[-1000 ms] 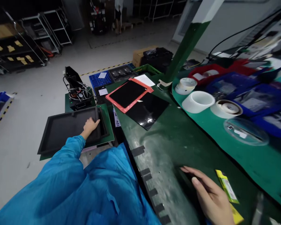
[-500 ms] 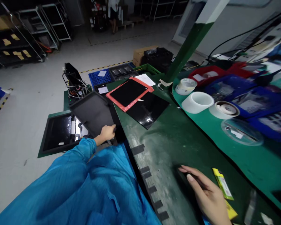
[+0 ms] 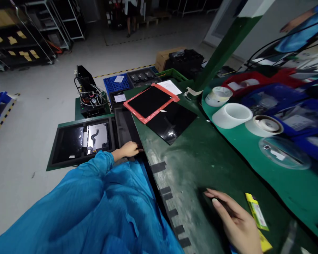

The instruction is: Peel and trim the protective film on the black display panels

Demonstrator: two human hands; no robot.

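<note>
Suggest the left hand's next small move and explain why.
The left hand should probably shift over to the open tray: it is at the neighbouring dark tray's near edge, while a dark panel and a silver panel lie uncovered in the open one.

Left arm [image 3: 76, 190]: sleeved in blue, extended forward from the lower left, the wrist [image 3: 116, 154] bare beyond the cuff [image 3: 107, 158]. Left hand [image 3: 129, 149]: back upward, directed to the right, the fingertips partly hidden, so that the degree of closure cannot be judged. Right hand [image 3: 237, 224]: at the lower right, fingers [image 3: 224, 197] loosely bent and pointing leftward, thumb [image 3: 220, 210] set apart from them, the grasp relaxed and unclosed.
</note>
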